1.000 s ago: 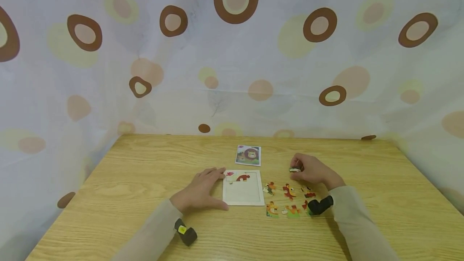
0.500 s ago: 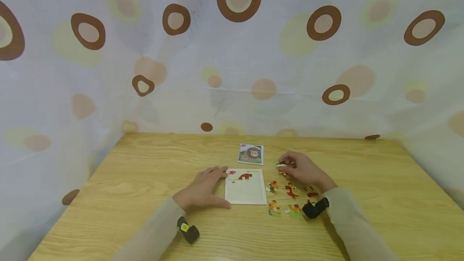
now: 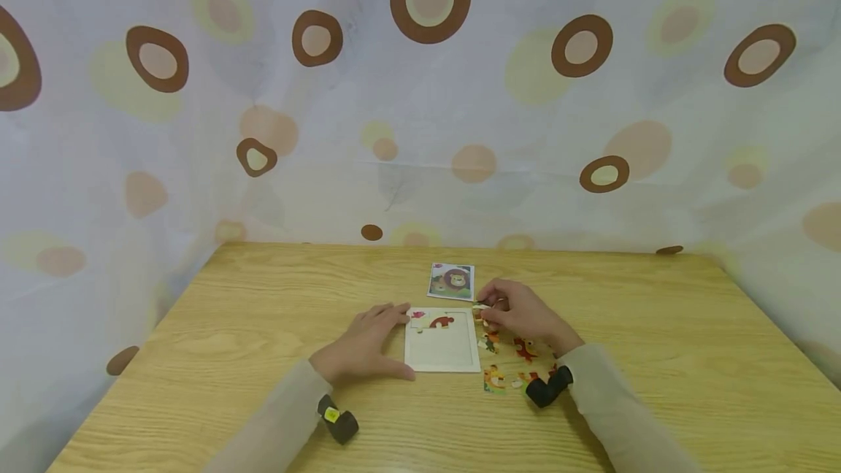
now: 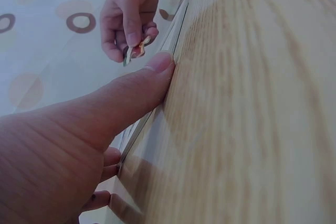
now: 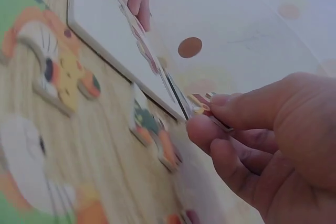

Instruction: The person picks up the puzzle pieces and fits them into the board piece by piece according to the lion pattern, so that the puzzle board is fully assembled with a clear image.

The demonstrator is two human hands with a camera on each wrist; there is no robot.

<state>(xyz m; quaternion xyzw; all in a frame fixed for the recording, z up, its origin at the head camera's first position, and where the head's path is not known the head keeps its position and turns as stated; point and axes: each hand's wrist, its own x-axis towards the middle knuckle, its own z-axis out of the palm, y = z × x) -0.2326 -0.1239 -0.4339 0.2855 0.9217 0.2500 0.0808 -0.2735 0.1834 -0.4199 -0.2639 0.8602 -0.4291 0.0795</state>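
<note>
A white puzzle tray [image 3: 443, 352] lies on the table, with joined pieces [image 3: 442, 322] showing a red-brown part along its top edge. My left hand [image 3: 364, 345] rests against the tray's left side, thumb and fingers extended along its edge. Just off the tray's upper right corner, my right hand [image 3: 522, 314] pinches a puzzle piece [image 5: 201, 103] between thumb and fingers, raised above the table. In the left wrist view, the pinched piece [image 4: 136, 52] appears beyond my left thumb. Several loose pieces lie right of the tray, including an orange animal-face piece [image 5: 58, 64] and a green-and-orange one [image 5: 152, 129].
A picture card [image 3: 451, 281] with a lion lies behind the tray. The wooden table [image 3: 296, 276] ends at a spotted cloth backdrop [image 3: 420, 130]. Black wrist cameras [image 3: 550, 387] are strapped over both sleeves.
My right hand has moved left with the puzzle piece, from beyond the loose pieces to the tray's upper right corner. The left hand keeps its place at the tray.
</note>
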